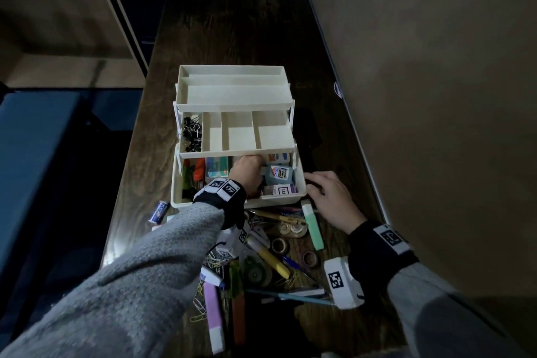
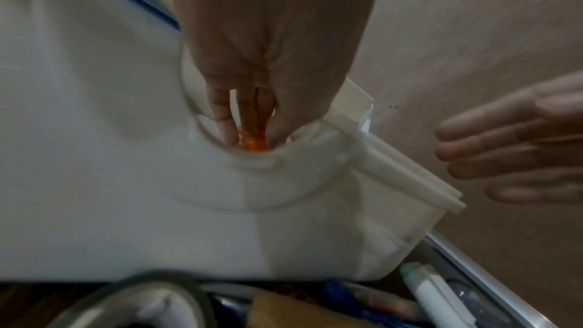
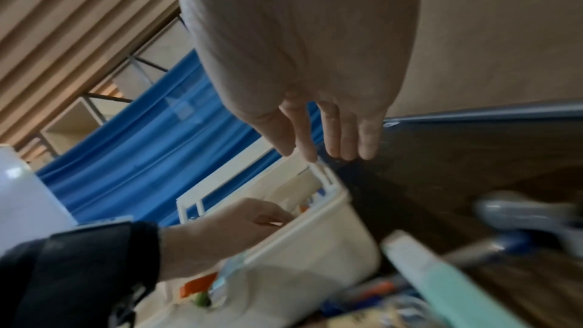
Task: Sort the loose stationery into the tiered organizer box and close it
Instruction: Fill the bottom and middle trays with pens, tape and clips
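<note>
The white tiered organizer box (image 1: 276, 200) (image 2: 126, 183) (image 3: 315, 246) stands open on the dark wooden table, its two upper trays stepped back. My left hand (image 1: 247, 168) (image 2: 252, 137) (image 3: 252, 216) reaches down into the bottom compartment. Its fingertips pinch the orange cap (image 2: 254, 147) of a blue glue bottle (image 1: 279, 173) lying there. My right hand (image 1: 322, 186) (image 2: 504, 149) (image 3: 328, 154) hovers beside the box's right front corner with straight fingers, holding nothing. Loose pens, highlighters and tape lie in front of the box.
Black binder clips (image 1: 191, 132) fill the middle tray's left compartment; its other compartments show bare white. A green highlighter (image 1: 312, 225), tape rolls (image 1: 290, 228), a purple highlighter (image 1: 213, 308) and paper clips crowd the near table. A beige wall panel (image 1: 421, 96) runs along the right.
</note>
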`<state>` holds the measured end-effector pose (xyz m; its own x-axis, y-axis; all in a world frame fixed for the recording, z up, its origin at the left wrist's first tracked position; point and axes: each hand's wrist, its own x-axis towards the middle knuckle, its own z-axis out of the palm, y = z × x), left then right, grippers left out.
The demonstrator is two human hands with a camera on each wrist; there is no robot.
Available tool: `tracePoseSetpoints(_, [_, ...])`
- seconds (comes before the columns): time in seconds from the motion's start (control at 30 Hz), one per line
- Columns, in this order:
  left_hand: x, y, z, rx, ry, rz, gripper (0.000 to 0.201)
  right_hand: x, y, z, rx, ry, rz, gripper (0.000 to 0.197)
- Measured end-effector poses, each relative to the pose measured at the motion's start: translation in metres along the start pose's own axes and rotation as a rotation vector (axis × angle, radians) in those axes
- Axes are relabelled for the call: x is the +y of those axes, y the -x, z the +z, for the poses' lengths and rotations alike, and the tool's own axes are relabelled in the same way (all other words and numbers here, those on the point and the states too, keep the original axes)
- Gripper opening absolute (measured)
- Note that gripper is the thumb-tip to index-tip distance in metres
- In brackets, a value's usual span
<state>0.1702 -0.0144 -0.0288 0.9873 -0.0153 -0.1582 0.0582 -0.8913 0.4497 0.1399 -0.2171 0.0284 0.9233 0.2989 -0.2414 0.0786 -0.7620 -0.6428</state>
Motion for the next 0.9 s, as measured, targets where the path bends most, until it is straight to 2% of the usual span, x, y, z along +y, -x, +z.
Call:
tracePoseSetpoints(0.13, [0.003, 0.007, -0.005, -0.047, -0.092, 0.022, 0.036, 0.02, 0.018, -0.002, 0.065, -0.075, 0.036, 0.034])
tracePoseSetpoints(0.23, [0.013, 0.018, -0.003, -0.024, -0.212, 0.015, 0.034, 0.032, 0.029, -0.001, 0.103, -0.105, 0.061, 0.032])
tracePoseSetpoints(0.3, [0.022, 0.023, -0.002, -0.007, -0.26, 0.079, 0.032, 0.039, 0.036, 0.002, 0.094, -0.106, 0.08, 0.03])
tracePoseSetpoints(0.37, [0.029, 0.021, -0.002, -0.086, -0.36, 0.208, 0.03, 0.045, 0.04, 0.007, 0.064, -0.084, 0.096, 0.028])
tracePoseSetpoints(0.43, [0.029, 0.017, -0.004, -0.242, -0.383, 0.258, 0.038, 0.049, 0.043, 0.013, 0.026, -0.065, 0.123, 0.028])
tracePoseSetpoints(0.5, [0.027, 0.013, -0.003, -0.318, -0.346, 0.236, 0.045, 0.051, 0.044, 0.017, 0.0, -0.051, 0.147, 0.028])
tracePoseSetpoints(0.67, [0.026, 0.012, 0.006, -0.282, -0.323, 0.24, 0.045, 0.052, 0.041, 0.02, -0.015, -0.047, 0.17, 0.028])
tracePoseSetpoints(0.83, [0.024, 0.009, 0.0, -0.389, -0.094, 0.027, 0.042, 0.054, 0.038, 0.021, -0.031, -0.044, 0.185, 0.026])
tracePoseSetpoints(0.9, [0.025, 0.006, -0.003, -0.39, -0.056, -0.01, 0.041, 0.054, 0.036, 0.021, -0.039, -0.042, 0.184, 0.026])
